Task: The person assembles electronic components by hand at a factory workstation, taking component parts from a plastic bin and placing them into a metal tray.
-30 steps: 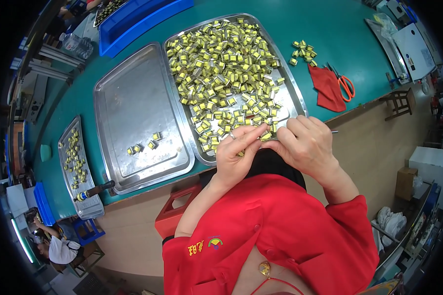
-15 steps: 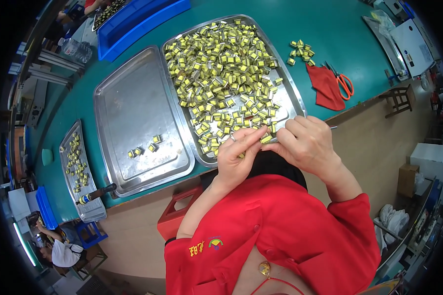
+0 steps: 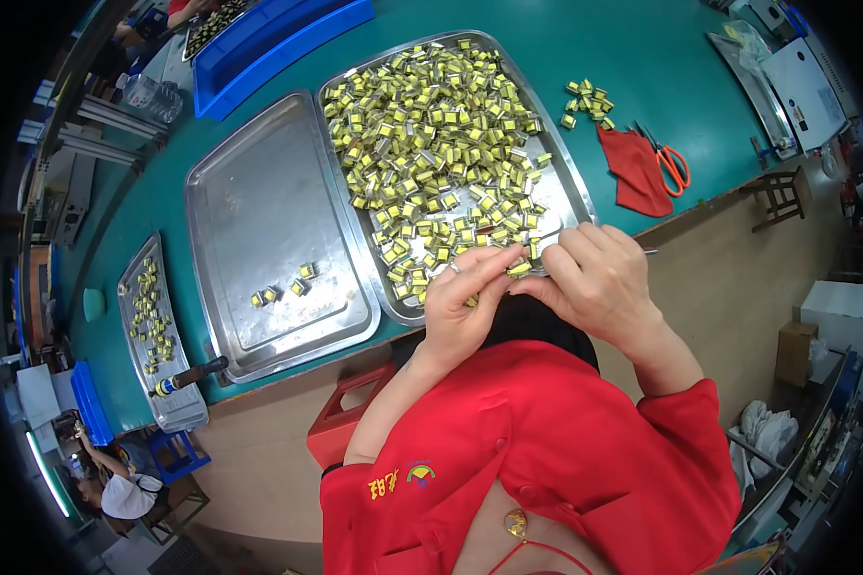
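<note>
My left hand (image 3: 462, 305) is closed in a pinch at the near edge of the full metal tray (image 3: 568, 177), its fingers pointing right. Between its fingertips and my right hand shows a small yellow-taped transformer (image 3: 519, 270). My right hand (image 3: 599, 283) is curled closed, thumb toward the left fingertips. The tip of a thin metal tool (image 3: 651, 251) juts out on its far side; the rest is hidden in the fist. A heap of similar yellow transformers (image 3: 431, 125) fills the tray beyond my hands. Left of it, another metal tray (image 3: 259, 211) bears several transformers (image 3: 300, 287).
A narrow metal tray (image 3: 177, 402) of transformers lies far left, a dark-handled tool (image 3: 190, 376) across it. At right are orange-handled scissors (image 3: 677, 170), a red cloth (image 3: 635, 172) and several loose transformers (image 3: 585, 101). A blue bin (image 3: 278, 48) stands at the back. Other people sit nearby.
Both hands stay almost in place, still meeting at the tray's near edge; the right fingers have shifted slightly. At the far lower left, a seated person's arm has moved.
</note>
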The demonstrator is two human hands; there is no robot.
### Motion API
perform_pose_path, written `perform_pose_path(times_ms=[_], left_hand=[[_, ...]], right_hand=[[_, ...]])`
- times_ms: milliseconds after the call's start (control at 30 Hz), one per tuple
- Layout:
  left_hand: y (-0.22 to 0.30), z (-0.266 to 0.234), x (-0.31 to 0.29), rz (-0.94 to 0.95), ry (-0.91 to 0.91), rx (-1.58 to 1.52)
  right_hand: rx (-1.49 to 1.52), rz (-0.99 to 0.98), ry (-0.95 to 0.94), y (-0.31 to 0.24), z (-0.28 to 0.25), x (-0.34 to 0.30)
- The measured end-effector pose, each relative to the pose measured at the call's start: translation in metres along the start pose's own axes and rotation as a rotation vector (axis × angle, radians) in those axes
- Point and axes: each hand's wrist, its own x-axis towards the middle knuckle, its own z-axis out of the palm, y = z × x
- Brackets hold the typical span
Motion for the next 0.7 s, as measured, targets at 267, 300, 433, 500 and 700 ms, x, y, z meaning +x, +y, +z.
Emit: perform_pose_path(times_ms=[267, 300, 433, 500, 700], left_hand=[[-0.0003, -0.0001, -0.0013, 0.028, -0.001, 0.021], [-0.0003, 0.0001, -0.0014, 0.028, 0.003, 0.02], [-0.0004, 0.0001, 0.0001, 0.042, -0.002, 0.021], [0.001, 0.0001, 0.0004, 0.023, 0.001, 0.015], [0.0005, -0.0001, -0.0008, 0.034, 0.007, 0.026]], right_hand=[[-0.018, 0.0, -0.028, -0.0003, -0.0016, -0.0014], [-0.011, -0.002, -0.02, 0.0002, -0.0015, -0.0012], [-0.008, 0.0, -0.001, 0.0006, -0.0007, 0.0005], [-0.016, -0.008, 0.001, 0.0, 0.0002, 0.0008], [-0.019, -0.011, -0.006, -0.0002, -0.0002, -0.001]])
